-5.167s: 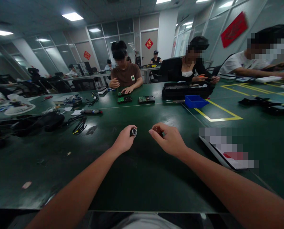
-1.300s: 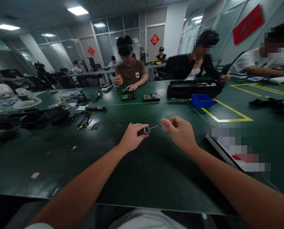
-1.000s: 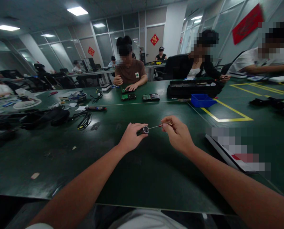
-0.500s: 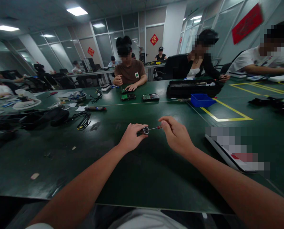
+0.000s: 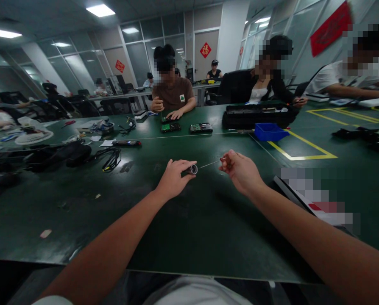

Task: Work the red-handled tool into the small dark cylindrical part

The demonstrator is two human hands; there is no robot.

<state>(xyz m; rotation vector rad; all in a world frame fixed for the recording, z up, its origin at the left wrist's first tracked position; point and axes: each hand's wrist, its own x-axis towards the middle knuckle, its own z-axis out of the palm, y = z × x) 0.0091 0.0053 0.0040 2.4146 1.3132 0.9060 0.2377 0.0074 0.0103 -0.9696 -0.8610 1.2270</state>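
Observation:
My left hand (image 5: 174, 178) is wrapped round a short dark cylinder (image 5: 193, 169) with a pale ring at its hollow end, which faces me and to the right. Most of its body is hidden by my fingers. In my right hand (image 5: 242, 171) is a screwdriver (image 5: 211, 164), its thin metal shaft pointing left at the cylinder and its reddish handle pinched between thumb and fingers. A small gap separates the shaft's tip from the cylinder's open end. Both hands are above the green table (image 5: 176, 237).
To the right lies a white-and-dark flat item (image 5: 310, 203), partly blurred. A blue bin (image 5: 270, 132) and a long black case (image 5: 259, 115) stand farther back. Coiled black cable (image 5: 111, 160) and a dark pen-like tool (image 5: 126, 143) lie left. A co-worker (image 5: 173, 93) sits opposite, beside circuit boards (image 5: 170, 127).
My right hand has drawn back to the right with the screwdriver, whose tip has come away from the cylinder's end. My left hand has shifted slightly up and left, still holding the cylinder.

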